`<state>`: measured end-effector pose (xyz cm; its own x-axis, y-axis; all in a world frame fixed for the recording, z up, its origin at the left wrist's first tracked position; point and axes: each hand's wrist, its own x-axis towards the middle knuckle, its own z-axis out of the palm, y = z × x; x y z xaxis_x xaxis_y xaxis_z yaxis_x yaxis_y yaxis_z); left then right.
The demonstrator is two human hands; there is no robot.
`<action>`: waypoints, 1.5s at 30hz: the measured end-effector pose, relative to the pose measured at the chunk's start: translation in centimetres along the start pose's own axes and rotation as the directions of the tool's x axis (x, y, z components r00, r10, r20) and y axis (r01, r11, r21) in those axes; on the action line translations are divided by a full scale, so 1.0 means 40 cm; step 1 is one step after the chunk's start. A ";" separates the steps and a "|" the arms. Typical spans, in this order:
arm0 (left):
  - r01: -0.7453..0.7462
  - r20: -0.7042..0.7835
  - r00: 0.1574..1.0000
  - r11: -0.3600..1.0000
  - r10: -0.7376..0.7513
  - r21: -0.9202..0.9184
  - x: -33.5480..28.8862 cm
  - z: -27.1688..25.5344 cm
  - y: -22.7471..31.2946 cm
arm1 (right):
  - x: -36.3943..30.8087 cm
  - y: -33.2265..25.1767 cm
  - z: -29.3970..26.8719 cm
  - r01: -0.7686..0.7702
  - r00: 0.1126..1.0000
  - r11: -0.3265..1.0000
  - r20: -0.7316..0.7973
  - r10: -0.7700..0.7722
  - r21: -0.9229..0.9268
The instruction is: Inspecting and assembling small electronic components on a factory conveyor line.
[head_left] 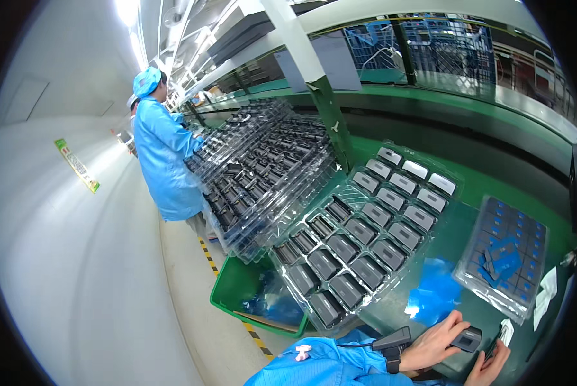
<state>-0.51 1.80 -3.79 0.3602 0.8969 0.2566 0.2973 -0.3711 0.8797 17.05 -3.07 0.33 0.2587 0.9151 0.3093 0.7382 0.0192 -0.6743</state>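
At the lower right, my left hand is closed, fingers and thumb gripping a small dark grey plastic housing. Just right of it, my right hand pinches a slim dark object whose kind I cannot make out. A crumpled white wipe touches or lies beside its fingertips. Left of my hands, a clear blister tray bears rows of similar grey housings, with several darker, open-looking parts along its left side. Shiny blue film lies on the green bench just beyond my left hand.
At right, a bagged flat pack bears loose blue strips. Stacked clear trays of black parts stand far left. A green bin with film sits below the bench edge. A green post rises behind; a co-worker stands left.
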 end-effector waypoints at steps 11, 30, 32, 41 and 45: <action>0.016 -0.004 1.000 0.999 -0.016 -0.029 -0.001 0.010 -0.005 | -0.034 0.068 0.019 -0.049 0.999 0.994 0.007 0.049 0.098; -0.021 0.009 1.000 0.945 0.019 0.327 0.052 -0.012 0.066 | -0.075 0.078 -0.159 -0.073 0.869 0.829 -0.372 0.326 0.555; -0.036 0.045 0.999 0.927 0.020 0.374 0.057 -0.020 0.056 | -0.048 0.093 -0.132 -0.068 0.916 0.910 -0.335 0.220 0.410; 0.030 0.012 0.999 0.915 -0.038 0.402 0.060 -0.046 0.044 | 0.001 0.091 -0.111 -0.112 0.941 0.933 -0.264 0.210 0.342; 0.030 0.002 0.999 0.917 -0.034 0.398 0.053 -0.054 0.039 | 0.007 0.118 -0.120 -0.085 0.854 0.973 -0.488 0.183 0.216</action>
<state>-1.17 3.64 -1.01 0.3517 0.9084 0.2260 0.6350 -0.4089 0.6554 23.61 -4.64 0.46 0.6595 0.5884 0.4678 0.5617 0.0278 -0.8269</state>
